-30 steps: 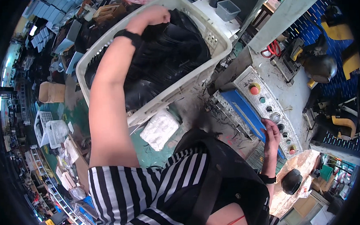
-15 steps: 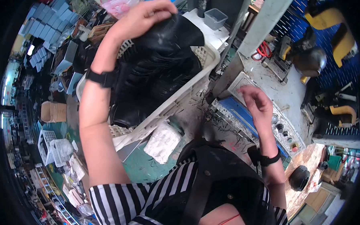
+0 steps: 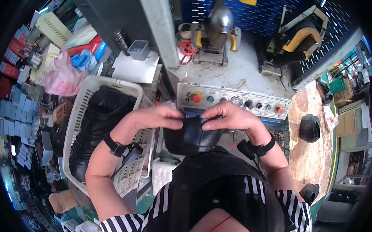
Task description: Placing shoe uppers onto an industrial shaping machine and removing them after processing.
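**Both hands close on a dark moulded piece in front of the control panel**

The person holds a black, rounded piece (image 3: 194,136) – it looks like a shoe upper or a similar moulded part – between both hands, just in front of the chest. The left hand (image 3: 159,117) pinches its upper edge from the left, and the right hand (image 3: 227,116) does the same from the right; the fingertips almost meet over the top, so both hands are clamped on the piece.

Just beyond the knuckles is a grey control panel (image 3: 235,100) with a red button (image 3: 197,98). To the left of the left wrist stands a white basket (image 3: 83,116) full of similar black pieces.

I judge that the step in hand is checking or arranging the piece. The next move probably calls for a firm two-hand grip – the piece is soft and could fold.
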### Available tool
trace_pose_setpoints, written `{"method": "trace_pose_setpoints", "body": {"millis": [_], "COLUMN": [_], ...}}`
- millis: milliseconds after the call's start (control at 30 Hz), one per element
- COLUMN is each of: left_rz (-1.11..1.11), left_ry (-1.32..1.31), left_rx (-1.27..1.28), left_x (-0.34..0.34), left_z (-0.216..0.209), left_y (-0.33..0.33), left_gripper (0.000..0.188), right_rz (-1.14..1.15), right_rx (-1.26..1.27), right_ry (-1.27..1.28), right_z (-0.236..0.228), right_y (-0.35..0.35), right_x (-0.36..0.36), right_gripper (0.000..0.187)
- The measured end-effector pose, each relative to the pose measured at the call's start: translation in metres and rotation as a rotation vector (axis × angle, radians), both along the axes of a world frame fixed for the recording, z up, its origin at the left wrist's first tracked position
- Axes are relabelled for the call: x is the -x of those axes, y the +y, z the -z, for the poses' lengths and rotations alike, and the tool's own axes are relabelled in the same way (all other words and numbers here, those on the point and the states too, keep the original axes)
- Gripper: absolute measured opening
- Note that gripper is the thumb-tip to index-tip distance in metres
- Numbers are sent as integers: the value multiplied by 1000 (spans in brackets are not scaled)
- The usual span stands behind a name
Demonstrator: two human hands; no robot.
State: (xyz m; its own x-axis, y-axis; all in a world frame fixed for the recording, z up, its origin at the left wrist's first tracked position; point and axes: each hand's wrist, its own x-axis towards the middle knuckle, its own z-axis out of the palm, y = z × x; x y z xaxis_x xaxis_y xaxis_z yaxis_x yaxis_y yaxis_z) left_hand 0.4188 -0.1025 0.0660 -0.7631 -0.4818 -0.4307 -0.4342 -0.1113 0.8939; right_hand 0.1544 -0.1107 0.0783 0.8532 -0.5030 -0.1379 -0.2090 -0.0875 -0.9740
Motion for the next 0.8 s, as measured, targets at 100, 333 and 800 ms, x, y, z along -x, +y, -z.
{"method": "trace_pose_setpoints", "body": {"millis": [100,333,800], "left_rz": [-157,-606,-575], "left_ry": [174,522,355], "left_rx": [-54,408,780], "left_x": [21,74,105], "left_z": [-1,-73,-82], "left_y": [-14,-119,-196], "left_gripper": [26,27,43], "right_rz": [141,726,692], "right_rx": [-125,-119,-541], "right_ry": [-106,-665,-843], "right_z": [15,-21,0], "right_y": [-8,-105,-191], "right_x": [37,59,49], "right_gripper": [26,17,16]}}
